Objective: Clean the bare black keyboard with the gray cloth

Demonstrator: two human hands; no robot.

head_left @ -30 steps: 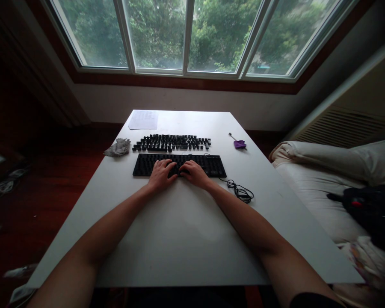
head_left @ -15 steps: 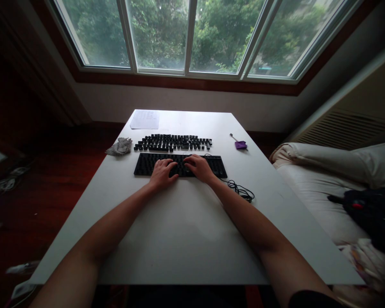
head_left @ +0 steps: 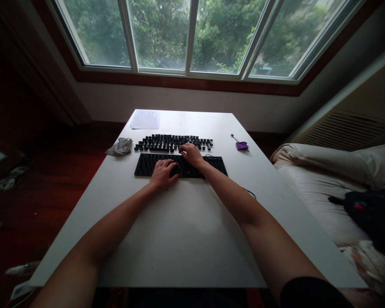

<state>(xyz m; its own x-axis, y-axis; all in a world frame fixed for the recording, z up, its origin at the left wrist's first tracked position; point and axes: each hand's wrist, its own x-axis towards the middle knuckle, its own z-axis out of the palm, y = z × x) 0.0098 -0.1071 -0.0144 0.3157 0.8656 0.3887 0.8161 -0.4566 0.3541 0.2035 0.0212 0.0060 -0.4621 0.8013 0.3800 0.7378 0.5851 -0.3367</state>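
Note:
A black keyboard (head_left: 192, 172) lies lengthwise across the white table. Resting on its middle-left part is my left hand (head_left: 162, 173), fingers bent forward and the thumb spread apart near the front edge; nothing shows in its grasp. My right hand (head_left: 191, 155) reaches over the keyboard's back edge, its thumb and fingertips pinched around what looks like a black keycap, largely hidden. Loose black keycaps (head_left: 162, 142) stand in rows behind the keyboard, touching or close to the right fingertips. Several dark key positions on the keyboard are too dim to make out.
On the table (head_left: 179, 239) a crumpled grey cloth (head_left: 119, 146) lies left and a paper sheet (head_left: 145, 119) at the back left. To the right are a purple cloth-like item (head_left: 242, 146) with a thin stick, and a black cable (head_left: 250, 192). A sofa (head_left: 311, 179) stands at the right.
My right hand has moved from the keyboard's middle up and slightly left to the keycap rows. Its forearm now covers most of the coiled cable. My left hand stays put.

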